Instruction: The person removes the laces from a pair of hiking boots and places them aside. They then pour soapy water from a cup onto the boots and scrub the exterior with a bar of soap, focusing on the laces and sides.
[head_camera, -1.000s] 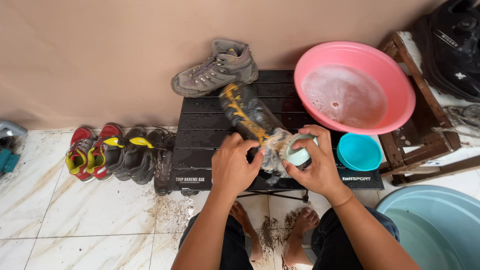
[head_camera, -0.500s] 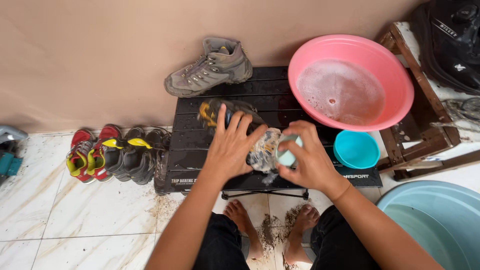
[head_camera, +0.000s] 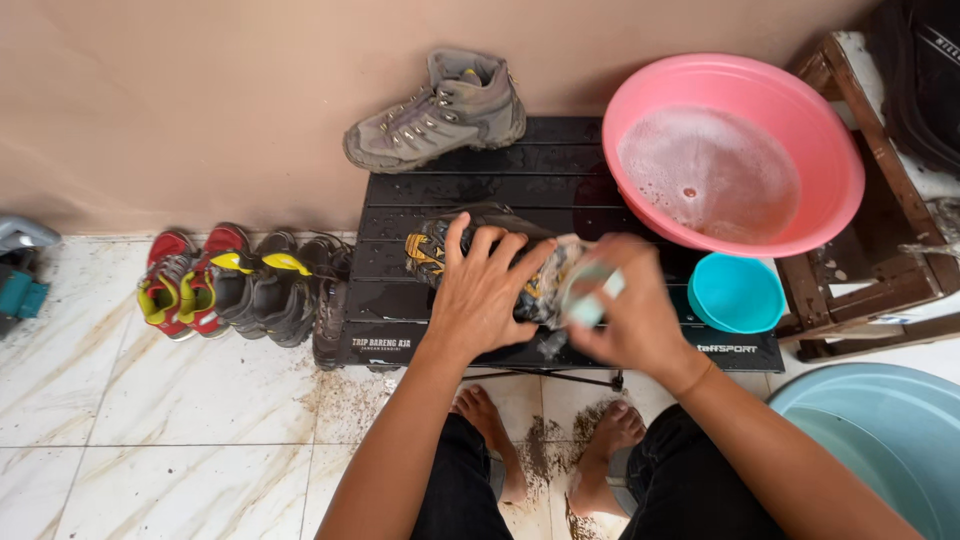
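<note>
A muddy black and yellow boot (head_camera: 440, 243) lies on its side on the low black slatted table (head_camera: 520, 185). My left hand (head_camera: 485, 285) presses down on it, fingers spread over the upper. My right hand (head_camera: 625, 305) is blurred beside it, closed on a small pale teal brush (head_camera: 590, 300) held against the boot's sole end. A second grey hiking boot (head_camera: 440, 110) stands at the table's back edge by the wall.
A pink basin (head_camera: 735, 150) of soapy water rests on the table's right. A small teal bowl (head_camera: 735, 292) sits below it. A wooden stool (head_camera: 880, 250) and a large blue tub (head_camera: 880, 440) are right. Several shoes (head_camera: 235, 285) line the floor left. My bare feet (head_camera: 545, 450) stand on wet dirt.
The boot has been turned and laid flatter, nearer the table's front. My left hand moved from its heel to press on top. The right hand keeps moving with the brush.
</note>
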